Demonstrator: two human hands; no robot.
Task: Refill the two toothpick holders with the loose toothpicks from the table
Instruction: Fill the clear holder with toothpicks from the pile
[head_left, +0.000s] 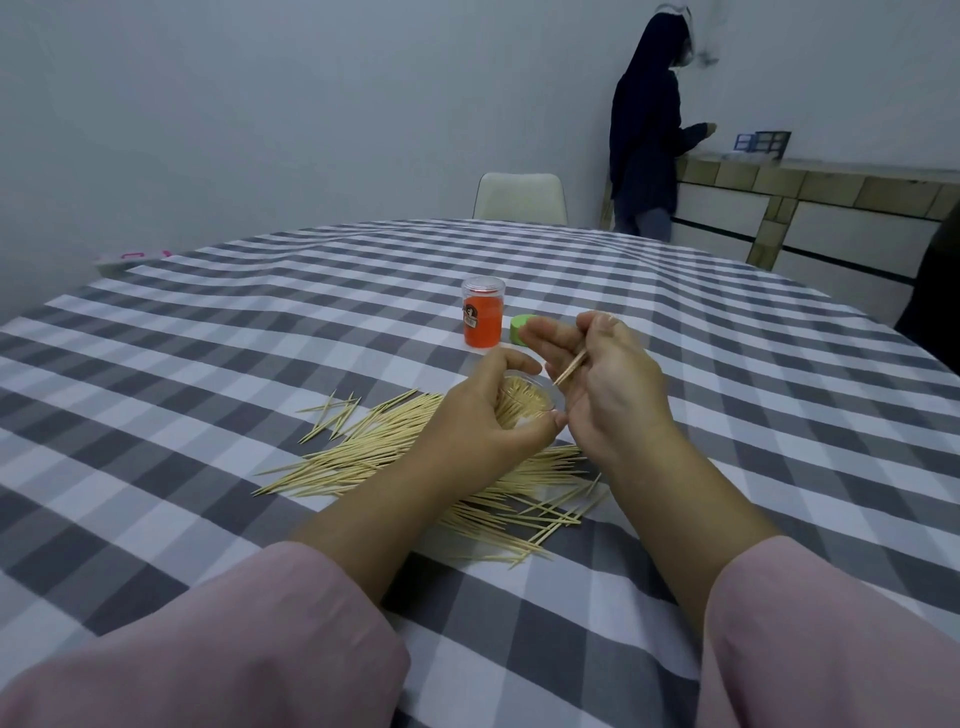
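Note:
My left hand (488, 410) grips a clear toothpick holder (524, 397) packed with toothpicks, its open mouth tilted toward me. Just to its right, my right hand (597, 379) pinches a small bunch of toothpicks (570, 368) above the holder's rim. A heap of loose toothpicks (384, 452) lies spread on the checked tablecloth under and around both wrists. Behind the hands an orange toothpick holder (483, 312) stands upright with a clear cap on. A green lid (522, 328) lies to its right, partly hidden by my right fingers.
The round table (260, 322) wears a grey-and-white checked cloth. A white chair (519, 196) stands at its far side. A person in dark clothes (647, 135) stands at a tiled counter (831, 182) at the back right. A pink-marked box (130, 259) sits at the table's far left edge.

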